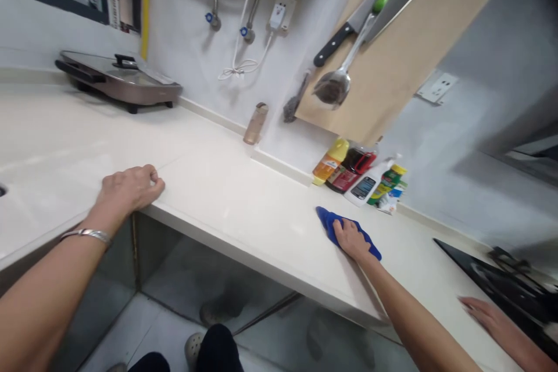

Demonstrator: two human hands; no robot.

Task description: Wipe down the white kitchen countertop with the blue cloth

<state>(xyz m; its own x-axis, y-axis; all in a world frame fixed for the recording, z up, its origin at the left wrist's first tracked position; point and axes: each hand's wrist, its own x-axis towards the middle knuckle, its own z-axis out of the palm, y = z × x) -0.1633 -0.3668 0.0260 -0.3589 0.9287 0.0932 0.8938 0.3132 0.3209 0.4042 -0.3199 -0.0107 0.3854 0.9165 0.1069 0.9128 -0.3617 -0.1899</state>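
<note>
My left hand (131, 187), with a silver bracelet at the wrist, rests on the front edge of the white countertop (244, 209). Its fingers are curled in and I see nothing in them. Farther right, my right hand (350, 238) presses on a bunched blue cloth (364, 238) lying flat on the counter. The fingers bend over the cloth, which sticks out on both sides of the hand. Behind the cloth, a group of bottles stands against the wall, among them a yellow bottle (331, 161) and a white spray bottle (362, 186).
Another person's hand (483, 314) lies at the counter's right, near a black stovetop (492, 279). A lidded electric pan (120, 78) stands at the back left. A tumbler (256, 123) is by the wall. A ladle (333, 86) and knives hang before a board (392, 70).
</note>
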